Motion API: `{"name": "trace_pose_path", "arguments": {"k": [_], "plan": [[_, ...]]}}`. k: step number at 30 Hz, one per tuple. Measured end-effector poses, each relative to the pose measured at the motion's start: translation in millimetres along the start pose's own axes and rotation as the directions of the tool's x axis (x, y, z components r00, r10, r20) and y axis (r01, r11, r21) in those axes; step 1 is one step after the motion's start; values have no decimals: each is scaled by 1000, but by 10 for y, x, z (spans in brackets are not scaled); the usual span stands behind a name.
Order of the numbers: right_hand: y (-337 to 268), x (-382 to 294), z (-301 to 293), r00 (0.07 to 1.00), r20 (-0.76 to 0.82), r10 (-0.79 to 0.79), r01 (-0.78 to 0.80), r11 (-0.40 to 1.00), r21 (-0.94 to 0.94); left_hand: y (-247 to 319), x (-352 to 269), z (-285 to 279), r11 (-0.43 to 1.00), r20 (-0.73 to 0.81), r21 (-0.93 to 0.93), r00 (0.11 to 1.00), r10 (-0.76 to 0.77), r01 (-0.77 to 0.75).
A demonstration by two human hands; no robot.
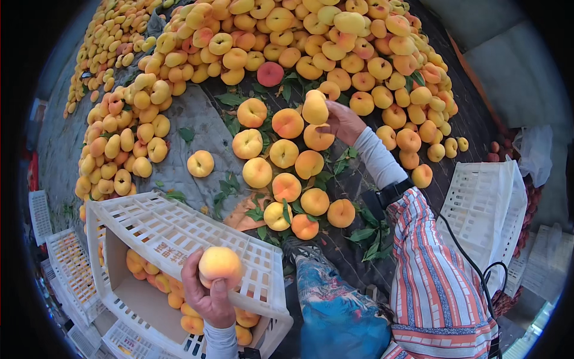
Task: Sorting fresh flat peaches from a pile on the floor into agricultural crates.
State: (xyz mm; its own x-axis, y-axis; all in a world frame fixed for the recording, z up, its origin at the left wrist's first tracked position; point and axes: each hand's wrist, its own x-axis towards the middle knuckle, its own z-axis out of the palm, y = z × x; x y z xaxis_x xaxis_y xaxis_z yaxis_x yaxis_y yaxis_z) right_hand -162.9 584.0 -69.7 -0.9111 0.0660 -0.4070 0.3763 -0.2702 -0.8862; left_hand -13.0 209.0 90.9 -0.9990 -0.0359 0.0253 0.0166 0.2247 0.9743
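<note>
My left hand (210, 291) holds a yellow-orange flat peach (220, 267) over the near side of a white plastic crate (188, 229). More flat peaches lie inside that crate on a brown lining (143, 303). My right hand (343, 121) is further forward, its fingers at a yellow flat peach (315, 107) that stands on edge, above another peach (318, 137). Whether the fingers grip it is hard to tell. Between my hands a loose group of flat peaches (283, 153) lies on the dark ground sheet, among green leaves. A redder peach (270, 74) sits at the pile's edge.
A large heap of flat peaches (278, 20) curves across the front and left. White crates (71, 264) stand at the left, some holding fruit. Stacked white crates (480, 202) with plastic film stand at the right. A black cable (466, 247) runs beside my right sleeve.
</note>
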Motion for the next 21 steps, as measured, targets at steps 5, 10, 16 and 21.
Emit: {"name": "trace_pose_path", "arguments": {"k": [5,10,16,21], "plan": [[137,-319,318,938,339,69,-301,647,701,27,19,12,1000,-48,-2,999,-8,8],[-277,-667,970,898,438,-40,-234,800,553,158,38,-114,982,-50,-183,997,-58,48],[-772,-1153,1721,850,508,135,14,960,-280,532,-566,-724,879,-147,-431,944,-294,206],[-1157,-1669,2706,707,693,140,113,945,-307,912,-1692,-1704,897,-514,-441,811,-279,30]]}}
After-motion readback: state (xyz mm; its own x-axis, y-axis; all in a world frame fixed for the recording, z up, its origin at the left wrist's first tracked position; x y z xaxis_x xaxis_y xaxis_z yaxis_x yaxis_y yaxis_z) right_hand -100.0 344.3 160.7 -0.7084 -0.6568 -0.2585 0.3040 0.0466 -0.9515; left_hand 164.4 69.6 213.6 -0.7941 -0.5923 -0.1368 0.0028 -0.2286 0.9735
